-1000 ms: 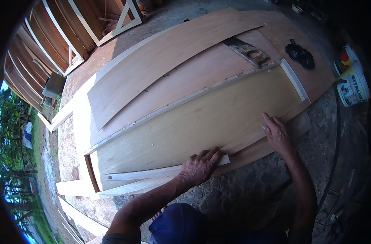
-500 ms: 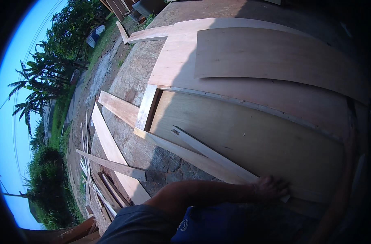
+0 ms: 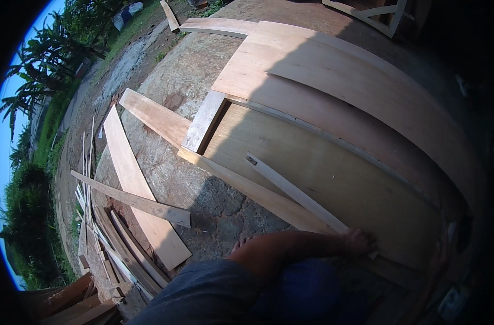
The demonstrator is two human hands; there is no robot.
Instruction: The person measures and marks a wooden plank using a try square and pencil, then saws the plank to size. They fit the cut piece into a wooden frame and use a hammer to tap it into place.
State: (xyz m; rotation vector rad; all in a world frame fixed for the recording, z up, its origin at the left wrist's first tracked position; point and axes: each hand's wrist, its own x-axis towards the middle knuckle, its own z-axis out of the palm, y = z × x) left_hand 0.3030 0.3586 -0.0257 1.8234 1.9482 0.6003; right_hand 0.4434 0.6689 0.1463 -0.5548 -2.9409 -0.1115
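My left hand (image 3: 360, 242) is closed over the near end of a narrow wooden strip (image 3: 298, 192), whose short tip shows past the fingers. That strip lies aslant over a recessed plywood panel (image 3: 323, 168) framed by wooden battens, its far end resting toward the panel's middle. My right hand (image 3: 441, 255), in deep shade, is near the panel's right end; its fingers are too dark to make out. Beyond the panel, a large thin plywood sheet (image 3: 360, 92) lies over another pale board, its near edge slightly raised and casting a shadow.
A long board (image 3: 136, 181) and a narrower plank (image 3: 133, 197) cross on the rough ground at left. Several thin battens (image 3: 122, 252) are heaped nearby. A plank (image 3: 155, 117) juts out from the frame's left end. A wooden frame (image 3: 390, 19) stands at the far right.
The view has shifted. My right hand has come down from beside the plywood sheet's near edge toward the panel's near right end. My left hand stays on the strip.
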